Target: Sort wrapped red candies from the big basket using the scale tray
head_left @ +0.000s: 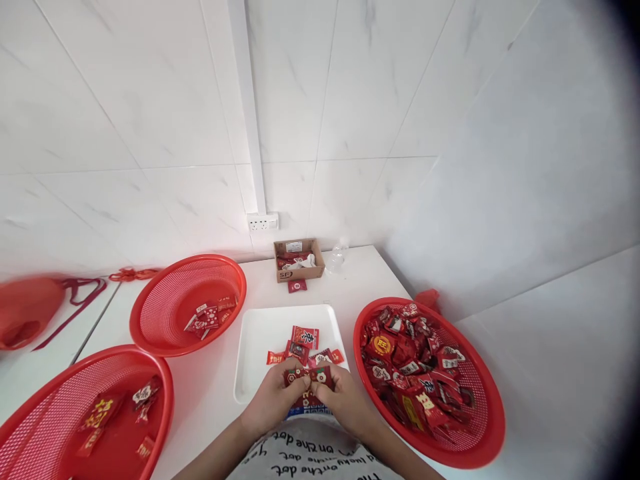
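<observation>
Both my hands meet over the near edge of a white tray (255,337), close to my body. Between them is a small red patterned bag (324,377) with white and green flower shapes and blue near its bottom. My left hand (274,395) pinches the bag's left side, while my right hand (342,395) grips its right side. The thumbs almost touch at the middle of its upper edge; whether its mouth is open, I cannot tell. Just beyond my fingers, several red wrapped snack packets lie in the tray, including a larger one (305,337) with dark lettering.
At right, a red mesh basket (493,407) is heaped with red packets. Two more red baskets, one farther back (165,303) and one nearer (167,390), hold a few packets at left. A cardboard box (313,272) and clear plastic item (338,257) stand near the wall.
</observation>
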Action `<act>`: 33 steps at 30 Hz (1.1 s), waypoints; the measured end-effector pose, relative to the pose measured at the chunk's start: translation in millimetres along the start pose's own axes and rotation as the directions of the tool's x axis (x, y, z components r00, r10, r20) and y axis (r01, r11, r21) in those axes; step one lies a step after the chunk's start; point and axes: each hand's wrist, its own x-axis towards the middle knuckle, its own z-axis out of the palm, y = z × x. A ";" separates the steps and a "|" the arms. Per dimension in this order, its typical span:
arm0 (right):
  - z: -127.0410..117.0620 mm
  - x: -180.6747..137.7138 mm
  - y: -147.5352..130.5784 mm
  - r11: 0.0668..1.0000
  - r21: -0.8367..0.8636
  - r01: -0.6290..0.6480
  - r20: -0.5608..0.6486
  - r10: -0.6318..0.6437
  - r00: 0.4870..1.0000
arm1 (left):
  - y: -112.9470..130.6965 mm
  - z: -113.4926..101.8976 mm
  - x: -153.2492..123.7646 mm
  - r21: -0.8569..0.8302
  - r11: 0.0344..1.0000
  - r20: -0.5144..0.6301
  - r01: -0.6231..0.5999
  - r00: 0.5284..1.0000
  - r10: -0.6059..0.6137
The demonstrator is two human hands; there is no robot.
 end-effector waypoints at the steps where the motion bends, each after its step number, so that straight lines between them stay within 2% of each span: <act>1: 0.4 -0.4 -0.4 1.000 -0.009 -0.004 0.000 0.004 1.000 | -0.6 -1.6 -0.1 -0.008 1.000 0.018 0.001 1.000 -0.001; 6: -1.6 0.7 -1.2 0.999 0.007 -0.036 0.038 0.036 0.999 | -1.9 -7.3 0.4 -0.024 1.000 0.022 -0.013 1.000 0.014; 14: -11.9 7.8 15.5 0.992 -0.099 0.079 0.069 -0.072 0.995 | -13.1 -7.1 2.6 0.013 0.999 -0.008 -0.046 0.999 0.046; 19: -12.0 4.7 10.7 0.992 -0.098 0.079 0.080 -0.071 0.994 | -25.0 -4.6 4.8 0.074 0.996 -0.042 -0.045 0.998 0.048; 23: -11.7 2.5 11.0 0.996 -0.061 0.070 0.066 -0.066 0.996 | -24.4 -2.4 4.5 0.085 0.996 -0.037 -0.036 0.999 0.039; 28: -11.2 3.2 16.7 0.998 0.055 0.024 0.057 -0.027 0.998 | -20.0 1.3 5.6 0.011 0.999 -0.048 -0.045 0.998 0.045; 33: -6.5 5.2 21.3 0.975 0.209 -0.070 0.125 0.044 0.991 | -22.9 4.6 10.6 -0.219 0.975 -0.103 -0.036 0.995 0.013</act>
